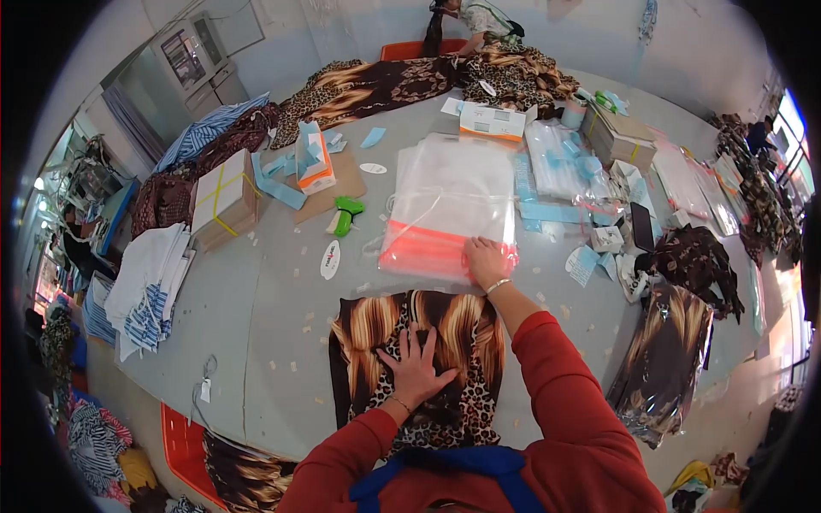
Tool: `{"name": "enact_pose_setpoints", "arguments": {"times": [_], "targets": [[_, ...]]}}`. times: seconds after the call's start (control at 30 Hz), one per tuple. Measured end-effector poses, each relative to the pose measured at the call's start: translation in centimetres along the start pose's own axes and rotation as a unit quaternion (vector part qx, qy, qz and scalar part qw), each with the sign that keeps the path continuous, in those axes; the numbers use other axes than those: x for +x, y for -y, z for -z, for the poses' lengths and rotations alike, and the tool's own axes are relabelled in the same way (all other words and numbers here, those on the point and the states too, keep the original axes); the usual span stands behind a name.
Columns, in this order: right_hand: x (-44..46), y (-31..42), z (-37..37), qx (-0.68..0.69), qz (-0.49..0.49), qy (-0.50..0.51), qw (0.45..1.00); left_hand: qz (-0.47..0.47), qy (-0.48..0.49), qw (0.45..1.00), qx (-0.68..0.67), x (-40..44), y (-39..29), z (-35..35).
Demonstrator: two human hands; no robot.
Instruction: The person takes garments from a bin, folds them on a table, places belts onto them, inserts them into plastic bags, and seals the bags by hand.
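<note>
On a grey table (286, 329), an open left hand (416, 369) best presses folded fabric (469, 359) evenly — the right hand (487, 262) touches plastic bags (453, 192), grip unclear.

Folded garment (469, 346), near edge apparently part hidden

The left hand (416, 369) lies on folded cloth (468, 346), the right hand (487, 262) touching, perhaps gripping, plastic bags (453, 198).
</note>
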State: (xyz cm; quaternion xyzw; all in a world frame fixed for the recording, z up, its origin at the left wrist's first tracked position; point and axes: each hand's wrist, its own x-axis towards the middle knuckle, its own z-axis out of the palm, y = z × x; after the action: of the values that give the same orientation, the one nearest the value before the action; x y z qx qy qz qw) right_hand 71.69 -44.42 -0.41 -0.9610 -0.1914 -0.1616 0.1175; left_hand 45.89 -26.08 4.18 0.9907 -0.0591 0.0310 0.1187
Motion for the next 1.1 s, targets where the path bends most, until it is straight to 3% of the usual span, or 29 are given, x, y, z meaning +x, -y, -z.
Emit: {"name": "enact_pose_setpoints", "arguments": {"times": [0.33,0.43,0.53,0.63,0.73,0.8,0.83,0.9,0.97,1.0,1.03,1.1], "targets": [[-2.7,1.9,6.4,0.172,-0.046,-0.098,0.979,-0.013,0.002,1.000,-0.003,-2.3,-0.5,-0.7],[-5.2,4.8,11.0,0.236,-0.039,-0.181,0.954,-0.033,-0.008,0.999,-0.001,-5.0,-1.7,-1.8],[-9.4,9.0,17.8,0.293,-0.084,-0.088,0.948,-0.067,-0.036,0.997,0.027,-7.1,-2.5,-3.5],[-14.1,11.8,19.1,0.312,-0.079,-0.071,0.944,-0.092,-0.069,0.993,0.032,-7.5,-2.4,-3.9],[-18.7,13.1,17.9,0.172,0.024,0.024,0.984,-0.042,0.046,0.993,-0.096,-6.6,-2.8,-0.4],[-20.7,14.5,19.0,0.141,-0.014,0.169,0.975,-0.059,0.018,0.970,-0.235,-5.6,-2.0,-0.2],[-21.9,15.0,19.0,0.169,0.012,0.134,0.976,-0.173,0.022,0.932,-0.318,-5.3,-0.4,0.2],[-23.4,15.7,20.1,0.238,0.038,0.074,0.968,-0.170,-0.010,0.902,-0.397,-6.1,-2.4,4.6],[-24.5,17.3,20.3,0.298,0.035,0.038,0.953,-0.227,-0.082,0.923,-0.301,-6.6,1.0,4.6],[-24.5,18.2,19.9,0.312,0.035,0.027,0.949,-0.063,-0.027,0.869,-0.490,-7.7,-0.8,6.4],[-24.5,18.9,20.1,0.330,0.010,0.028,0.943,-0.048,-0.087,0.890,-0.445,-7.8,0.8,5.9],[-23.6,20.4,21.2,0.355,-0.030,0.010,0.934,-0.088,-0.017,0.838,-0.539,-7.9,2.0,7.0]]}}
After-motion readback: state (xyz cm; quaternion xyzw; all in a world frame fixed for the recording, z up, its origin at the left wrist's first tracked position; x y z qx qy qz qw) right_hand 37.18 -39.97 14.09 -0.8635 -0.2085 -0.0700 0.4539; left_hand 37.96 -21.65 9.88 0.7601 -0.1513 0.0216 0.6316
